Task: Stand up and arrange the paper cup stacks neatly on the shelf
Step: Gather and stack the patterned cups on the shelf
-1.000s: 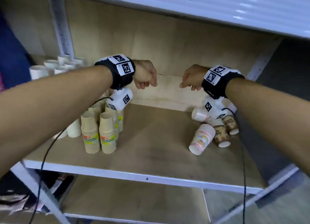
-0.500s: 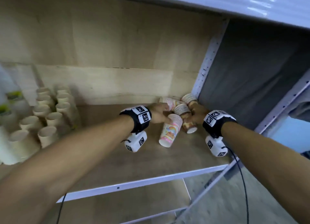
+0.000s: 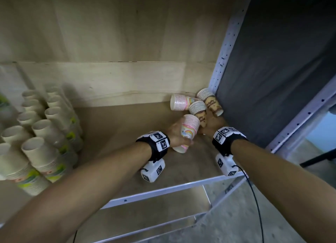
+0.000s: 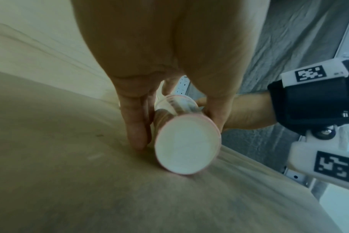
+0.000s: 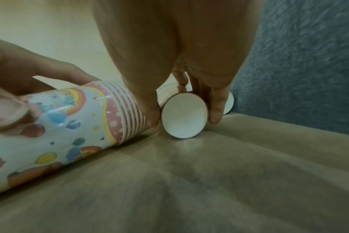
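Note:
Four cup stacks lie on their sides in the shelf's back right corner. My left hand grips the nearest pink rainbow stack, fingers and thumb round its sides; its white base faces the left wrist camera. My right hand grips a brown printed stack just behind it, with thumb and fingers on either side of its base. The pink stack lies close to the left of that base. A second pink stack and a second brown stack lie against the back panel.
Several upright beige cup stacks stand in rows at the shelf's left end. A perforated white post and a dark cloth wall close the right side. The shelf's white front edge runs below my wrists.
Both hands have come down from in front of the back panel to the fallen stacks at the right. The left now grips the pink stack, the right the brown one.

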Tool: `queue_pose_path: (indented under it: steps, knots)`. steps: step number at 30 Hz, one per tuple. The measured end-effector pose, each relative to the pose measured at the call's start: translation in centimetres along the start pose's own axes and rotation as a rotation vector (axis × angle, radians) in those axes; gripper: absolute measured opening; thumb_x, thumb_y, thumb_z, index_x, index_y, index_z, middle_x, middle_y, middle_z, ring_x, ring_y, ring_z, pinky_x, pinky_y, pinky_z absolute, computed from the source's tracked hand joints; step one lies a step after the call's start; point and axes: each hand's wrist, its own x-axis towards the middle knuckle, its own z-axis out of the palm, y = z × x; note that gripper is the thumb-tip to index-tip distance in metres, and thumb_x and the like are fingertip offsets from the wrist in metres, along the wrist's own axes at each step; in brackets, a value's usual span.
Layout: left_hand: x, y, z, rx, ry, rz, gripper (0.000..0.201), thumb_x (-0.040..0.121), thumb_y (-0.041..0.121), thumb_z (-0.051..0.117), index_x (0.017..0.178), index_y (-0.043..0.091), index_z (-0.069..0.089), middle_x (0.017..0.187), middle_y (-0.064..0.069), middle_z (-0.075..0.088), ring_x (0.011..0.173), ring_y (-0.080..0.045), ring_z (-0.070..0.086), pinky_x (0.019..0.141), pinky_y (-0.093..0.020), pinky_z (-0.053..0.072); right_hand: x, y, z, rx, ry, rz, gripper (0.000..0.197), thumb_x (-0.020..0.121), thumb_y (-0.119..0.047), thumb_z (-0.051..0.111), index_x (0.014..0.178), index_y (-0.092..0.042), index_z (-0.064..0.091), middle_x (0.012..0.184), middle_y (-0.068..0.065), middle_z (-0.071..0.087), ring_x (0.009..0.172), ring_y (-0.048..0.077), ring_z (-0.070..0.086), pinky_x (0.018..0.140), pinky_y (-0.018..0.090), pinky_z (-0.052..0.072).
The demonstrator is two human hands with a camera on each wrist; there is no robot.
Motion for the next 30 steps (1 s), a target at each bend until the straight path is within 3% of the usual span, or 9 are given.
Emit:
queue_pose_path:
  steps: [4, 7, 10, 14, 17, 20, 23, 27, 30]
  knots:
    - [0.0, -0.1, -0.2, 0.086, 0.008, -0.007, 0.11, 0.074, 0.033, 0.081, 0.157, 0.02, 0.01, 0.155, -0.003, 0.031, 0.139, -0.024, 0.037, 0.111, -0.036, 0.035, -3.4, -2.6, -2.7, -0.061, 0.019, -0.051, 0.105, 0.067, -0.054, 0.066, 0.152, -0.02, 0.015, 0.149, 0.017, 0.038, 0.127, 0.039, 0.047, 0.107, 0.047, 0.04]
    - [0.1, 0.1, -0.5, 0.138, 0.002, -0.011, 0.105, 0.075, 0.033, 0.079, 0.156, 0.021, 0.013, 0.152, -0.004, 0.035, 0.136, -0.024, 0.04, 0.107, -0.037, 0.039, -2.9, -2.8, -2.6, -0.052, 0.038, -0.06, 0.089, 0.072, -0.051, 0.065, 0.146, -0.017, 0.029, 0.141, 0.015, 0.046, 0.122, 0.036, 0.051, 0.104, 0.046, 0.042]
    - [-0.1, 0.8, -1.4, 0.162, 0.0, -0.021, 0.09, 0.078, 0.027, 0.077, 0.151, 0.013, 0.026, 0.145, -0.006, 0.041, 0.128, -0.024, 0.046, 0.091, -0.027, 0.041, -2.5, -3.5, -3.0, -0.032, 0.031, -0.059, 0.073, 0.076, -0.05, 0.058, 0.137, -0.016, 0.04, 0.136, 0.01, 0.053, 0.121, 0.029, 0.054, 0.105, 0.043, 0.042]
    - [-0.6, 1.9, -4.2, 0.3, 0.002, -0.016, 0.059, 0.08, 0.031, 0.073, 0.131, 0.011, 0.051, 0.126, -0.005, 0.055, 0.106, -0.022, 0.056, 0.076, -0.027, 0.043, -3.3, -5.4, -5.2, -0.084, 0.041, 0.011, 0.053, 0.092, -0.03, 0.057, 0.139, -0.009, 0.044, 0.135, 0.013, 0.052, 0.125, 0.031, 0.051, 0.106, 0.039, 0.041]
    - [-0.9, 2.2, -7.0, 0.402, 0.019, -0.003, 0.04, 0.079, 0.035, 0.07, 0.112, 0.013, 0.062, 0.116, -0.004, 0.063, 0.09, -0.018, 0.056, 0.074, -0.029, 0.047, -2.7, -5.7, -7.4, -0.076, 0.011, -0.033, 0.06, 0.086, -0.031, 0.067, 0.139, -0.012, 0.047, 0.139, 0.013, 0.05, 0.125, 0.031, 0.051, 0.105, 0.038, 0.043]
    - [-1.3, 2.7, -9.9, 0.438, 0.051, -0.014, 0.046, 0.078, 0.035, 0.074, 0.12, 0.017, 0.063, 0.118, -0.002, 0.063, 0.09, -0.018, 0.057, 0.071, -0.026, 0.046, -2.0, -6.8, -9.9, -0.115, -0.042, -0.067, 0.048, 0.08, -0.034, 0.071, 0.121, -0.011, 0.062, 0.124, 0.014, 0.062, 0.114, 0.033, 0.058, 0.097, 0.042, 0.049]
    - [-2.0, 3.2, -12.9, 0.52, 0.05, -0.038, 0.048, 0.078, 0.027, 0.077, 0.122, 0.015, 0.062, 0.118, -0.004, 0.062, 0.094, -0.021, 0.06, 0.068, -0.026, 0.045, -1.8, -9.1, -12.1, -0.115, -0.07, -0.112, 0.045, 0.08, -0.029, 0.072, 0.119, -0.008, 0.064, 0.118, 0.013, 0.064, 0.11, 0.032, 0.061, 0.093, 0.038, 0.05]
    - [-3.1, 3.1, -16.4, 0.637, 0.006, -0.1, 0.045, 0.078, 0.021, 0.078, 0.121, 0.015, 0.064, 0.119, 0.0, 0.058, 0.104, -0.023, 0.059, 0.072, -0.027, 0.047, -1.6, -12.2, -13.4, -0.075, -0.148, -0.198, 0.035, 0.079, -0.019, 0.074, 0.112, -0.01, 0.068, 0.08, 0.0, 0.065, 0.069, 0.015, 0.065, 0.061, 0.023, 0.051]
    - [-3.7, 2.2, -18.4, 0.671, 0.011, -0.144, 0.045, 0.08, 0.019, 0.077, 0.123, 0.014, 0.065, 0.125, -0.003, 0.06, 0.104, -0.022, 0.058, 0.072, -0.027, 0.047, -2.0, -15.2, -13.2, -0.065, -0.185, -0.28, 0.032, 0.08, -0.015, 0.074, 0.111, -0.009, 0.069, 0.083, 0.001, 0.068, 0.066, 0.012, 0.064, 0.058, 0.021, 0.05]
